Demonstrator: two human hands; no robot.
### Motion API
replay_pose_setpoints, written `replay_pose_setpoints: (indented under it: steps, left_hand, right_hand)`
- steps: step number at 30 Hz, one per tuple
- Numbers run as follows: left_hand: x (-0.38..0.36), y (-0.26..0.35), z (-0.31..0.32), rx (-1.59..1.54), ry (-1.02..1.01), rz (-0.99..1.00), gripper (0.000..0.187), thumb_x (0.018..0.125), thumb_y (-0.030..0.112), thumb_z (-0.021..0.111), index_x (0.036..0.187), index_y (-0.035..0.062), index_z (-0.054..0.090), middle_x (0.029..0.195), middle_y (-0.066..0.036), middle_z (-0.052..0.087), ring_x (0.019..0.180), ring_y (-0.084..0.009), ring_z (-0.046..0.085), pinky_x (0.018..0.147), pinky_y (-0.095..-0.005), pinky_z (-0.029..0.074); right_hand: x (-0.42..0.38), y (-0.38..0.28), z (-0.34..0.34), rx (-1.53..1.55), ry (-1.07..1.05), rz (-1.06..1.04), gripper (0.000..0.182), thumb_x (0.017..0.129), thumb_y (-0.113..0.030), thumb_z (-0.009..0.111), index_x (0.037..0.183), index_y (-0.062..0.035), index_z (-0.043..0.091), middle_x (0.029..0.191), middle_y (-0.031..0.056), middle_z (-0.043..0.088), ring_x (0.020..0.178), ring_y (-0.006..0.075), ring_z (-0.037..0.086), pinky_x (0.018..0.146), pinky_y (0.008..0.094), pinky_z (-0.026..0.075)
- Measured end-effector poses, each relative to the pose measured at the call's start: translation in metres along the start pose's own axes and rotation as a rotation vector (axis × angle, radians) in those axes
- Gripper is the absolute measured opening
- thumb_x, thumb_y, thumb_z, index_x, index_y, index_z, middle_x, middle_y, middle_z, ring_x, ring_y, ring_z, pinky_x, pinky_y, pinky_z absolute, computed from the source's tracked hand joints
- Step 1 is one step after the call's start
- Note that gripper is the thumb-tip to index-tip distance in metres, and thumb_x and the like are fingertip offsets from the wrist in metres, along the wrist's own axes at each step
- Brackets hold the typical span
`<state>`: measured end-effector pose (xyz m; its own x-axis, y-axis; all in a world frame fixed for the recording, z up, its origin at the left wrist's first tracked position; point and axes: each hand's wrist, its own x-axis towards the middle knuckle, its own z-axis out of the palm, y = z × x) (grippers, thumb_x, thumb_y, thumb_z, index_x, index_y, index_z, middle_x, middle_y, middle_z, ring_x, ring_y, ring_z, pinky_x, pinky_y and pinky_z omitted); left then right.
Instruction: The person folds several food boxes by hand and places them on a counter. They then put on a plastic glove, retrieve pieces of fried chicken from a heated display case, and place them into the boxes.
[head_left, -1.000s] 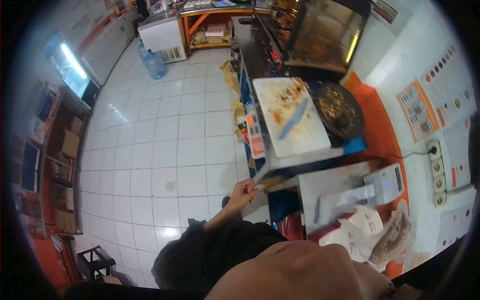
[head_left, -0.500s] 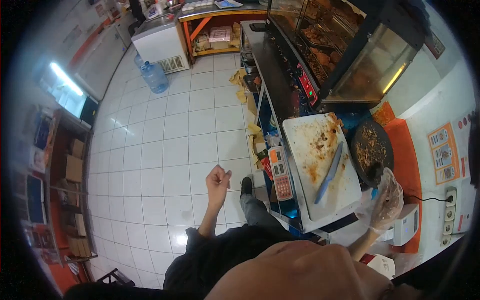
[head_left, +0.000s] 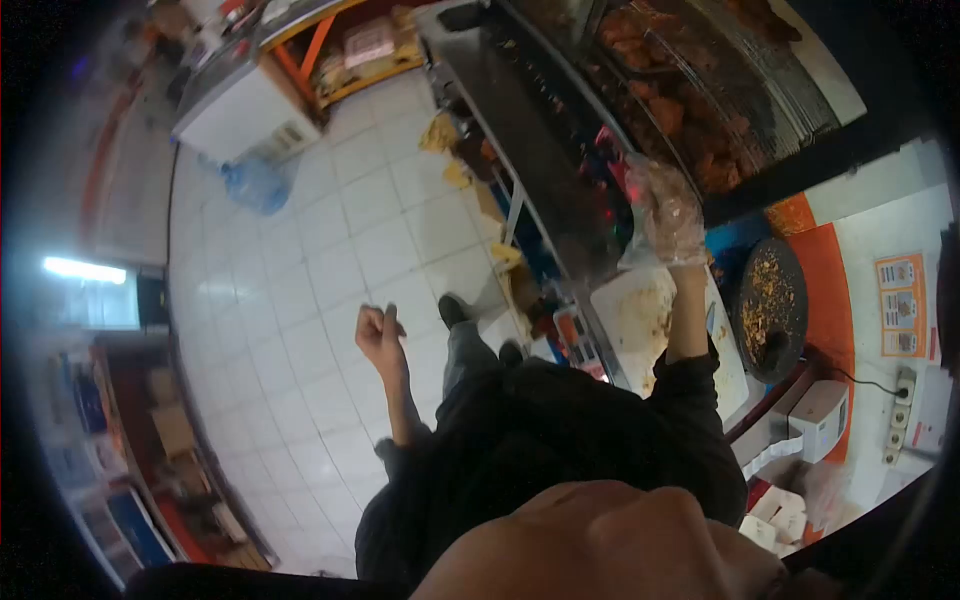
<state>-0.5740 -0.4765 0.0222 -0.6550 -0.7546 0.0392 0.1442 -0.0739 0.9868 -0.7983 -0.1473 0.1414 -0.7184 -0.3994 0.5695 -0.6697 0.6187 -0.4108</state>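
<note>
My right hand, in a clear plastic glove, is at the lower front edge of the glass food warmer, beside its red control panel. Its fingers are blurred, and I cannot make out anything in them. Fried pieces of food lie on racks inside the warmer. My bare left hand hangs over the floor, fingers curled in, with nothing visible in it. Below my right forearm lies a stained white cutting board. A knife on it is mostly hidden by the arm.
A dark round dish of brown crumbs stands right of the board. A calculator sits at the board's left edge. A white machine is at the lower right. Across the tiled floor stands a blue water bottle.
My right hand has moved from beside the crumb dish up and left to the warmer's front. The view has turned and come closer to the warmer. My left hand stays curled.
</note>
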Motion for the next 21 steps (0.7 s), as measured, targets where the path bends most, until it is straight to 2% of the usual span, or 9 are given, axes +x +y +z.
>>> replay_pose_setpoints:
  steps: [2,3,5,6,8,16,17,19,21]
  left_hand:
    - [0.049,-0.016,0.02,-0.017,-0.1,0.001,0.032,0.082,-0.001,0.058,0.066,0.0123,0.035,0.059,0.004,0.036,0.046,-0.0045,0.037,0.043,-0.0194,0.032]
    - [0.064,-0.012,0.038,0.026,-0.128,-0.023,0.032,0.082,-0.001,0.059,0.066,0.0126,0.035,0.059,0.004,0.036,0.046,-0.0046,0.037,0.043,-0.0195,0.033]
    - [0.099,-0.003,0.063,0.027,-0.28,-0.044,0.032,0.082,-0.002,0.059,0.066,0.0126,0.035,0.059,0.005,0.036,0.047,-0.0043,0.038,0.043,-0.0198,0.035]
    - [0.126,-0.019,0.071,-0.022,-0.355,-0.082,0.032,0.083,-0.001,0.059,0.067,0.0124,0.035,0.059,0.005,0.036,0.047,-0.004,0.038,0.043,-0.0199,0.035]
    - [0.177,-0.031,0.091,-0.066,-0.46,-0.135,0.032,0.084,-0.001,0.059,0.067,0.0122,0.035,0.059,0.005,0.036,0.047,-0.0037,0.038,0.043,-0.0199,0.035]
    - [0.337,-0.018,0.182,-0.013,-0.702,-0.024,0.032,0.085,-0.002,0.057,0.067,0.011,0.034,0.063,0.003,0.034,0.048,-0.0034,0.036,0.044,-0.019,0.032]
    - [0.347,-0.015,0.193,-0.029,-0.723,-0.022,0.032,0.085,-0.002,0.057,0.067,0.0107,0.034,0.064,0.003,0.034,0.048,-0.0033,0.036,0.044,-0.0191,0.032]
    - [0.36,-0.023,0.212,-0.034,-0.791,0.009,0.031,0.086,-0.001,0.057,0.068,0.0099,0.035,0.066,0.003,0.035,0.049,-0.0035,0.036,0.044,-0.0193,0.032]
    - [0.356,-0.024,0.227,-0.034,-0.834,-0.013,0.028,0.086,0.0,0.058,0.069,0.0092,0.037,0.065,0.003,0.034,0.049,-0.0041,0.037,0.044,-0.0197,0.033]
  right_hand:
    - [0.034,0.038,0.019,0.007,0.242,0.095,0.029,0.086,-0.014,0.056,0.114,-0.0065,0.058,0.111,0.017,0.06,0.1,0.0333,0.058,0.086,0.0402,0.046]
    - [0.054,0.051,0.02,-0.027,0.266,0.116,0.029,0.086,-0.014,0.056,0.114,-0.0065,0.058,0.111,0.017,0.06,0.1,0.0333,0.058,0.086,0.0402,0.046]
    - [0.088,0.076,0.02,-0.554,0.222,0.268,0.036,0.087,-0.028,0.057,0.117,-0.0075,0.054,0.106,0.0148,0.061,0.094,0.0265,0.061,0.081,0.0358,0.048]
    - [0.1,0.094,0.024,-0.58,0.222,0.309,0.036,0.087,-0.028,0.057,0.117,-0.0075,0.054,0.106,0.0148,0.061,0.094,0.0265,0.061,0.081,0.0358,0.048]
    - [0.112,0.134,0.035,-0.468,-0.024,0.721,0.052,0.082,-0.043,0.061,0.12,-0.009,0.051,0.106,0.0148,0.062,0.092,0.0258,0.062,0.081,0.0376,0.048]
    - [0.076,0.234,0.061,-0.836,-0.539,1.202,0.063,0.083,-0.05,0.057,0.131,-0.0095,0.045,0.124,0.0172,0.054,0.115,0.0294,0.052,0.098,0.0362,0.041]
    - [0.081,0.214,0.053,-0.834,-0.527,1.229,0.063,0.083,-0.05,0.057,0.131,-0.0095,0.045,0.124,0.0172,0.054,0.115,0.0294,0.052,0.098,0.0362,0.041]
    - [0.118,0.138,0.028,-0.436,-0.054,0.875,0.063,0.077,-0.056,0.06,0.12,-0.0099,0.052,0.092,0.0151,0.066,0.091,0.0293,0.062,0.078,0.0382,0.05]
    - [0.118,0.145,0.033,-0.586,-0.063,0.874,0.062,0.077,-0.057,0.06,0.118,-0.0102,0.053,0.091,0.0152,0.065,0.09,0.0275,0.063,0.077,0.0377,0.05]
